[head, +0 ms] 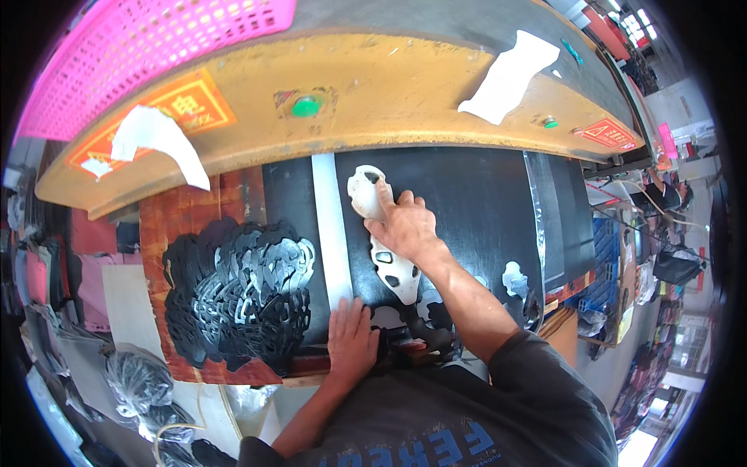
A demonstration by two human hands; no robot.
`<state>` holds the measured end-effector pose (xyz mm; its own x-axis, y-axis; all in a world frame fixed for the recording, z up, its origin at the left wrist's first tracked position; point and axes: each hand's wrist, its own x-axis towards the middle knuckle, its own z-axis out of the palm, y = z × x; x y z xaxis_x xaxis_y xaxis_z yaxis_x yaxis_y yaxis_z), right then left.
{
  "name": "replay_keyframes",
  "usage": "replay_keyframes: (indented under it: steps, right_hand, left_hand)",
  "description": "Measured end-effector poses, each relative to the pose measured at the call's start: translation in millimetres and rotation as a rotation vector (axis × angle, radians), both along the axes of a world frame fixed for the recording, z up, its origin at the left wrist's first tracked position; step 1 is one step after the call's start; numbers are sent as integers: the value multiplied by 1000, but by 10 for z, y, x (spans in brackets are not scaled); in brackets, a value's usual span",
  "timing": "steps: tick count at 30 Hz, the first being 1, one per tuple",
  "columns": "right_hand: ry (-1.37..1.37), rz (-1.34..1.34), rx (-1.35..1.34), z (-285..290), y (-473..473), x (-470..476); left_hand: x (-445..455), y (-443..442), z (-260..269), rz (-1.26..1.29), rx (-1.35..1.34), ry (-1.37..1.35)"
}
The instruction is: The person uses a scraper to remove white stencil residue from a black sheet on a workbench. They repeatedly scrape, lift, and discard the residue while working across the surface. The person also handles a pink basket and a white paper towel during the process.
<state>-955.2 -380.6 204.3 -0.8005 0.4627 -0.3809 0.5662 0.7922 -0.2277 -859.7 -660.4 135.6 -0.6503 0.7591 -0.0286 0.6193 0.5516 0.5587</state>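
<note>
A white, irregular cutting die or template with several holes (398, 276) lies on a black sheet (473, 216). Over its middle rests my right hand (405, 225), the index finger stretched toward the die's upper hole; whether the fingers grip it is hidden. My left hand (352, 335) lies flat, fingers extended, at the lower end of a pale strip (332, 227) and the near edge of the black sheet. Cut-out gaps show along the sheet's near edge. To the left, many cut black pieces (251, 292) lie heaped on a reddish-brown board (153, 245).
A yellow machine beam (373, 70) with green buttons (306, 106) spans the far side. On top sit a pink perforated basket (175, 46) and white paper (513, 76). Plastic-wrapped bundles (139, 379) stand at lower left. Another person (665, 190) is far right.
</note>
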Motion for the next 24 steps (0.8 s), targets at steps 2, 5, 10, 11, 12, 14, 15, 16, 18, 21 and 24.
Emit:
replay_keyframes:
  steps: [2, 5, 10, 11, 12, 14, 15, 16, 18, 21, 24]
  right_hand:
    - [138, 0, 18, -6, 44, 171]
    - [373, -46, -41, -57, 107, 486]
    - [533, -144, -190, -142, 447, 651]
    - [544, -158, -212, -145, 546, 651]
    - [604, -166, -220, -139, 644, 668]
    - [685, -170, -255, -126, 850, 744]
    - [737, -168, -270, -101, 962, 830]
    - [778, -185, -304, -118, 1069, 879]
    - [826, -276, -474, -149, 1332, 999]
    - [918, -629, -668, -263, 1821, 1012]
    - [1312, -781, -662, -334, 2413, 934]
  left_hand:
    - [-70, -113, 113, 60, 96, -52]
    - [-124, -275, 237, 231, 186, -253]
    - [-506, -55, 177, 395, 99, -555]
    - [-630, 35, 157, 398, 77, -575]
    - [-742, 116, 141, 367, 45, -518]
    - [-948, 268, 78, 367, 67, -411]
    - [-997, 341, 64, 377, 71, -363]
    - [-1098, 421, -8, 374, 133, -300]
    - [-1256, 553, -133, 322, 124, -133]
    - [-1566, 846, -381, 240, 104, 214]
    - [-1942, 1155, -566, 154, 109, 562]
